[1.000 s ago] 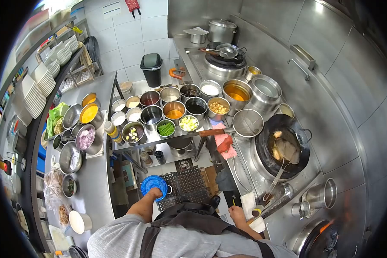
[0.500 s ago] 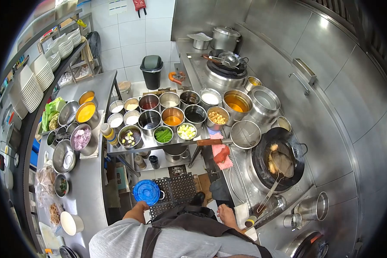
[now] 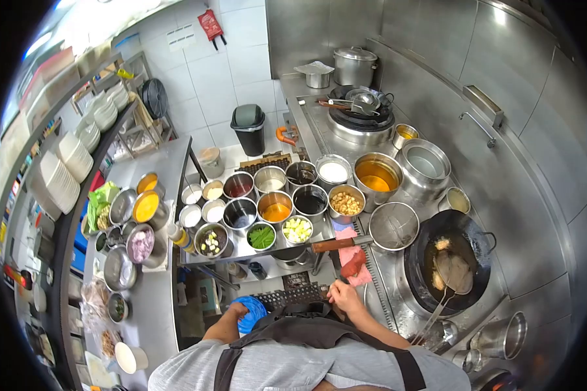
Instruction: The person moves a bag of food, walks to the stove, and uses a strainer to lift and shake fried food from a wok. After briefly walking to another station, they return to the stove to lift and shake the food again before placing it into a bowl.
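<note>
My left hand (image 3: 235, 315) is low at the left of my body, overlapping the left edge of a round blue lid (image 3: 253, 313); its fingers are mostly hidden. My right hand (image 3: 346, 296) is curled closed in front of me, just below a red cloth (image 3: 353, 262) on the stove edge. What it holds, if anything, I cannot tell. To its right, a black wok (image 3: 414, 274) holds dark oil with browned pieces (image 3: 442, 244) in it. A wire-handled strainer (image 3: 455, 272) rests in the wok. A mesh skimmer (image 3: 394, 226) with a wooden handle lies nearby.
Steel pots of sauces (image 3: 274, 207), chopped greens (image 3: 261, 236) and fried cubes (image 3: 346, 201) crowd the table ahead. A left counter (image 3: 151, 313) carries bowls, a bowl of sliced onion (image 3: 141, 245) and plastic bags. Stacked plates (image 3: 57, 181) line the shelf. A bin (image 3: 248, 130) stands behind.
The view has shifted, so the counters sit lower and further right. My right hand has moved up and forward toward the red cloth. My left hand now overlaps the blue lid.
</note>
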Demonstrator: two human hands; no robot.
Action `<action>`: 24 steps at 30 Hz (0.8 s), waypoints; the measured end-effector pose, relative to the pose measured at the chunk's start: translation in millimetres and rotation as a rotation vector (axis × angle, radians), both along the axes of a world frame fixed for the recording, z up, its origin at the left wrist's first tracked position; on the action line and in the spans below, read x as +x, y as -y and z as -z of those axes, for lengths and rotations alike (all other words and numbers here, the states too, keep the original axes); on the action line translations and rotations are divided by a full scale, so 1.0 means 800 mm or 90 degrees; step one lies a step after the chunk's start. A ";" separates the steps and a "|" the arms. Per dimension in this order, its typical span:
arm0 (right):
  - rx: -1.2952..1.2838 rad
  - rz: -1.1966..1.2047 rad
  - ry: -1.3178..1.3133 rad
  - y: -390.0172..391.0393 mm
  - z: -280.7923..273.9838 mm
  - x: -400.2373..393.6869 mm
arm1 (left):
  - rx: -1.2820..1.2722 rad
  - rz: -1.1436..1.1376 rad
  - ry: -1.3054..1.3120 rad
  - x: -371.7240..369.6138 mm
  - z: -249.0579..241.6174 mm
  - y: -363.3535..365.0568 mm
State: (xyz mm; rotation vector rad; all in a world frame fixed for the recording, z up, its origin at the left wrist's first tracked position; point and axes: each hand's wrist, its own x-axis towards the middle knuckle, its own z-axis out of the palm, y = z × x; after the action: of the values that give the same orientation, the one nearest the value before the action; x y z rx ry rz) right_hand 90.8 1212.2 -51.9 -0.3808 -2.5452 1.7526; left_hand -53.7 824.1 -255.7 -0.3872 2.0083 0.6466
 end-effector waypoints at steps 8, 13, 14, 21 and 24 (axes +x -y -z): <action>-0.077 0.027 -0.090 -0.036 -0.013 -0.036 | -0.046 0.091 -0.032 -0.033 -0.020 -0.024; -0.019 0.158 -0.097 -0.074 -0.042 -0.008 | -0.005 0.197 0.015 -0.051 0.008 -0.044; 0.049 0.229 -0.134 -0.092 -0.043 0.007 | -0.025 0.169 0.036 -0.056 0.011 -0.048; 0.483 0.759 0.077 -0.165 -0.090 0.183 | -0.009 0.412 -0.001 -0.145 0.025 -0.063; 0.608 0.772 0.275 -0.140 -0.079 0.224 | 0.054 0.637 -0.081 -0.183 0.062 -0.069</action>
State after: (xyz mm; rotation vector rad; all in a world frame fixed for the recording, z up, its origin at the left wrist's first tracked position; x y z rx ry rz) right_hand 270.0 1324.5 11.3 -1.7583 -2.0745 0.0282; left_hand -199.7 879.2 -305.3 0.7034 1.9675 0.1098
